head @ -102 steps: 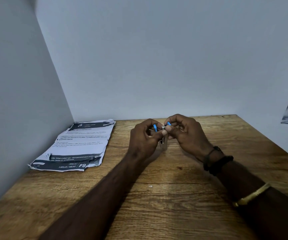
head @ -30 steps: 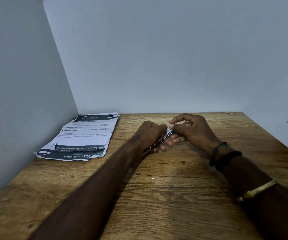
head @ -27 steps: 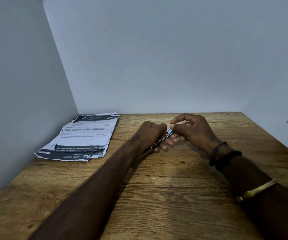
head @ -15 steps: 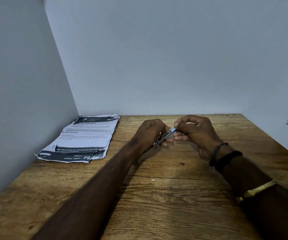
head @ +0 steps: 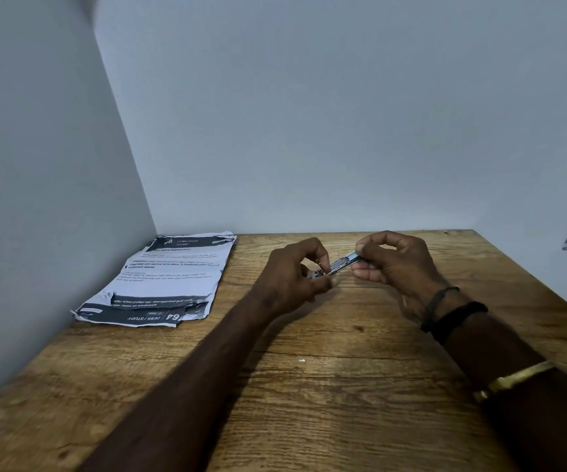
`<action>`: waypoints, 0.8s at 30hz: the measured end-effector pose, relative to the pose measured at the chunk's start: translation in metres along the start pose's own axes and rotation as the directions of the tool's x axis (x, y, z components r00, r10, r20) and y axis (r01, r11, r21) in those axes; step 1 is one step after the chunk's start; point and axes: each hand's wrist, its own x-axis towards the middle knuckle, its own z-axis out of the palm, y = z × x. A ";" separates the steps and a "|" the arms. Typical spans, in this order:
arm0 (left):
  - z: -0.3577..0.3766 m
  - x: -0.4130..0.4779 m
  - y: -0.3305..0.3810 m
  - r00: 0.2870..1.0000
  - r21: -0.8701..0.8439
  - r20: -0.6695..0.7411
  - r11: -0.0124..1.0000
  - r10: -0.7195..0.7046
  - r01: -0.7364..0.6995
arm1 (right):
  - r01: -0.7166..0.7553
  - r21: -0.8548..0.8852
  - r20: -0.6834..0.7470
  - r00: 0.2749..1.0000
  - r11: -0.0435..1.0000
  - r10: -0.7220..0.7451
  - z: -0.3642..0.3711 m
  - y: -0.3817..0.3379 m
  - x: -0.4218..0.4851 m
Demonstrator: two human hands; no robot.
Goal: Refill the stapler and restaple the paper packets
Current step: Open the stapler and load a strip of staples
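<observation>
Stapler (head: 338, 264) pinched between left hand (head: 292, 277) and right hand (head: 394, 264), paper packets (head: 162, 281) leftward

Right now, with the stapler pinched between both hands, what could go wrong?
The stapler is only pinched at its ends by the left hand and right hand, so it could slip onto the wooden table. Its metal edges sit right in that pinch and might nip skin if it snaps shut.

The small silvery stapler (head: 342, 263) hung tilted above the surface (head: 343, 403), pinched at its ends by the left hand (head: 292, 279) and right hand (head: 396, 264). The crumpled printed packets (head: 169, 277) lay stacked flat at the far left.
</observation>
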 end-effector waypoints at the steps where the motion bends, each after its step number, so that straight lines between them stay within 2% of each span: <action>1: 0.000 0.000 0.000 1.000 0.042 -0.007 0.999 0.019 -0.018 | 0.004 -0.015 0.006 1.000 1.000 -0.004 -0.001 0.001 -0.001; 2: 0.000 0.001 0.000 0.999 0.077 -0.023 0.997 0.032 -0.031 | 0.024 -0.056 0.009 1.000 0.998 -0.024 -0.001 0.001 -0.002; 4: 0.000 0.002 -0.001 0.997 0.148 -0.061 0.988 0.056 -0.046 | 0.142 -0.241 0.007 0.989 0.960 -0.145 -0.001 0.004 -0.003; 7: -0.002 0.002 -0.005 0.993 0.206 -0.100 0.977 0.068 -0.046 | 0.359 -0.530 0.070 0.922 0.769 -0.382 0.001 0.006 -0.007; 10: -0.004 0.003 -0.005 0.990 0.161 -0.136 0.987 0.049 -0.026 | 0.473 -0.644 0.151 0.849 0.602 -0.506 0.002 0.001 -0.009; 13: -0.004 0.004 -0.004 0.987 0.039 -0.160 0.999 0.026 -0.020 | 0.498 -0.703 0.184 0.817 0.507 -0.546 0.002 -0.004 -0.011; 16: -0.006 0.004 -0.006 0.984 0.006 -0.178 1.000 0.024 -0.023 | 0.510 -0.768 0.235 0.788 0.388 -0.569 0.004 -0.007 -0.016; 21: -0.006 0.004 -0.009 0.983 -0.016 -0.183 1.000 0.011 -0.014 | 0.543 -0.770 0.329 0.788 0.334 -0.521 0.009 -0.007 -0.021; 24: -0.006 0.005 -0.010 0.983 -0.017 -0.183 1.000 0.005 -0.008 | 0.549 -0.763 0.360 0.799 0.341 -0.482 0.011 -0.007 -0.021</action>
